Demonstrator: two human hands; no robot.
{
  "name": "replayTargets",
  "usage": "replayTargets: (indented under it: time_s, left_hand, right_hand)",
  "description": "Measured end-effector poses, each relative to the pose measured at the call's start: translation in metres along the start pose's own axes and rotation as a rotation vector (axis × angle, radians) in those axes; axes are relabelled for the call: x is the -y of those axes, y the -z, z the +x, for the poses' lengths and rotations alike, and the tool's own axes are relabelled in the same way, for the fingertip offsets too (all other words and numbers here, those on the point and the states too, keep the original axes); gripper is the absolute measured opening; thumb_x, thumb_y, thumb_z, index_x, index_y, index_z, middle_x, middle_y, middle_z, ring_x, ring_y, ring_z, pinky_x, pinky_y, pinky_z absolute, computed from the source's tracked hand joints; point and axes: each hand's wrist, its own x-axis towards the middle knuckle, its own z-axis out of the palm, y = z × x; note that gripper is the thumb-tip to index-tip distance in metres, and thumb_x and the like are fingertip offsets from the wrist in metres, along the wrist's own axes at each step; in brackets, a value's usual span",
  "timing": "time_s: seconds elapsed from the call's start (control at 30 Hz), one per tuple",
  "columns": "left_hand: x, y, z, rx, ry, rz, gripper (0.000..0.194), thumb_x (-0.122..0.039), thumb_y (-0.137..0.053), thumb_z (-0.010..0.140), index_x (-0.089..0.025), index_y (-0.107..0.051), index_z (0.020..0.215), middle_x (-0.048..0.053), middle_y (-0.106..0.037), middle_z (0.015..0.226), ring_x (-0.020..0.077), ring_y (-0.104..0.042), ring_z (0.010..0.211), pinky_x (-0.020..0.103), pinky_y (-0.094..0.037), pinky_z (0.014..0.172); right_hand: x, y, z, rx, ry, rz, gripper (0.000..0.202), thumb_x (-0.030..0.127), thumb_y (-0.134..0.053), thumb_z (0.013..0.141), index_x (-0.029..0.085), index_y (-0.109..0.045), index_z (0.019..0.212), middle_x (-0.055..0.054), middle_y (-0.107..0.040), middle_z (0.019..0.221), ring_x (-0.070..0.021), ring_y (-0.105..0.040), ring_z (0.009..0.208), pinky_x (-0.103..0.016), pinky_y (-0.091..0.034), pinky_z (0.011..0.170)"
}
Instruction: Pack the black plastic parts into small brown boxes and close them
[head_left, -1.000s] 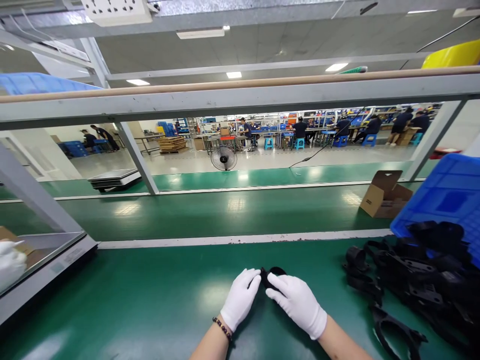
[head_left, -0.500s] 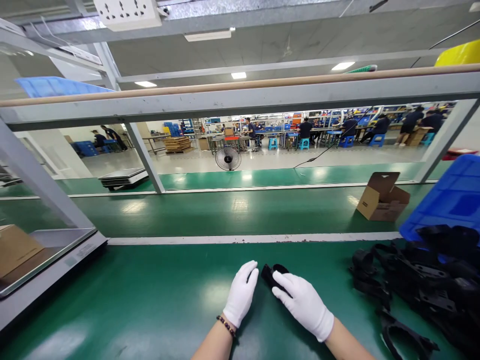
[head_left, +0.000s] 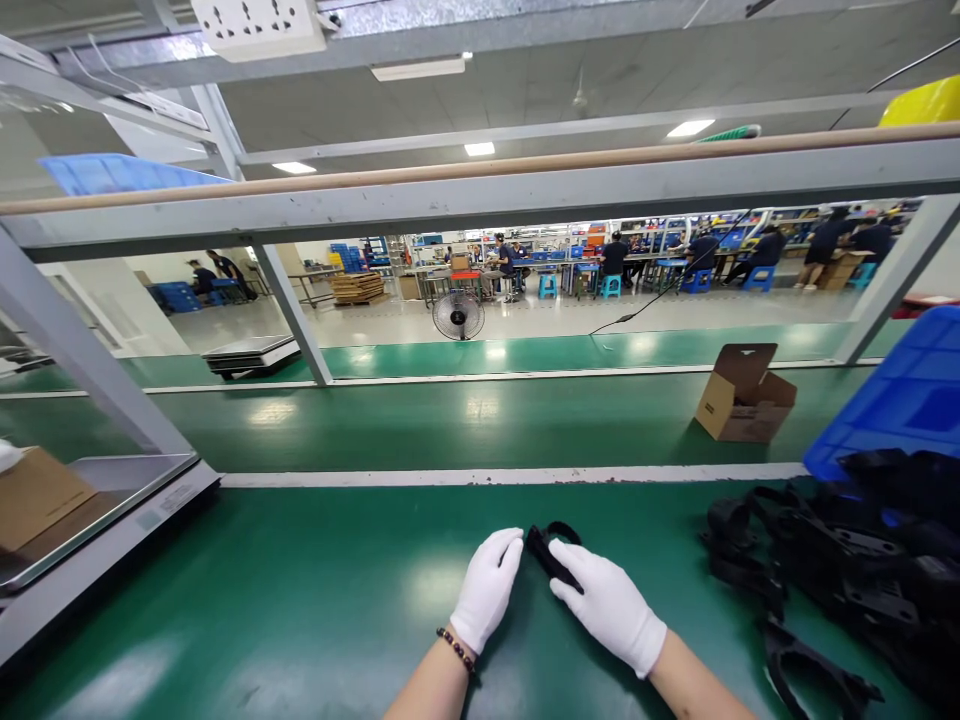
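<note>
My right hand [head_left: 609,612], in a white glove, is closed around a black strap-like piece [head_left: 553,562] just above the green work surface. A thin black loop stands up from the far side of that piece, and my palm and fingers cover the rest of it. Just to the left is my left hand [head_left: 486,592], also gloved, with its fingers stretched out and close together. Its fingertips are near the left end of the black piece, and nothing shows in its grasp. A dark bead bracelet circles the left wrist.
A heap of black straps and plastic parts [head_left: 840,570] lies at the right, before a tilted blue bin [head_left: 885,400]. An opened carton [head_left: 742,405] stands on the green belt [head_left: 450,425] beyond. At the left, a metal tray [head_left: 135,475] holds a cardboard box [head_left: 41,500].
The opened carton has shifted left along the belt. Something white has appeared by the box at the left edge. My hands have hardly moved; more of the black loop shows.
</note>
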Motion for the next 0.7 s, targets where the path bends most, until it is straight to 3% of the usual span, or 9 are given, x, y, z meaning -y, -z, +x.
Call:
replayTargets:
  time_s: [0.1,0.3,0.47,0.6,0.7]
  left_hand:
    - [-0.0017,0.0007,-0.0003,0.007,0.000,0.012,0.039,-0.040,-0.039,0.089,-0.019,-0.066,0.108,0.008,-0.065,0.118,0.0212,-0.057,0.114,0.037,-0.040,0.106]
    - [-0.0047,0.0020,-0.0005,0.008,-0.002,0.027,0.037,-0.037,-0.039,0.089,-0.020,-0.066,0.107,0.007,-0.066,0.118,0.0208,-0.058,0.113,0.038,-0.041,0.106]
    - [-0.0046,0.0022,-0.0007,0.008,-0.005,0.032,0.039,-0.039,-0.039,0.089,-0.018,-0.066,0.107,0.009,-0.066,0.117,0.0216,-0.058,0.112,0.038,-0.041,0.105]
    - [-0.0050,0.0020,-0.0007,0.001,-0.019,0.030,0.037,-0.038,-0.038,0.090,-0.019,-0.067,0.106,0.007,-0.067,0.115,0.0208,-0.059,0.111,0.037,-0.043,0.103]
    - [-0.0061,0.0021,-0.0010,0.002,-0.019,0.027,0.038,-0.038,-0.038,0.090,-0.019,-0.067,0.106,0.008,-0.067,0.115,0.0210,-0.059,0.111,0.038,-0.043,0.104]
  right_hand:
    - [0.0014,-0.0005,0.0002,0.006,-0.025,0.001,0.040,0.027,-0.050,0.084,0.021,-0.058,0.123,-0.006,-0.067,0.110,-0.0219,-0.067,0.091,-0.035,-0.056,0.077]
    - [0.0011,-0.0001,0.0005,-0.123,-0.025,0.021,0.034,0.027,-0.048,0.086,0.021,-0.061,0.117,-0.008,-0.065,0.116,-0.0227,-0.063,0.103,-0.038,-0.052,0.089]
    - [0.0041,0.0001,0.0004,-0.085,-0.014,0.038,0.027,0.025,-0.051,0.082,0.023,-0.066,0.105,-0.004,-0.070,0.102,-0.0213,-0.068,0.088,-0.034,-0.057,0.076]
    - [0.0037,-0.0019,-0.0010,-0.149,-0.025,0.036,0.032,0.032,-0.047,0.088,0.020,-0.062,0.114,-0.008,-0.066,0.112,-0.0219,-0.064,0.100,-0.037,-0.052,0.087]
    - [0.0047,0.0010,-0.0001,-0.070,-0.031,-0.008,0.037,0.031,-0.045,0.088,0.020,-0.057,0.121,-0.008,-0.067,0.107,-0.0212,-0.065,0.092,-0.035,-0.053,0.080]
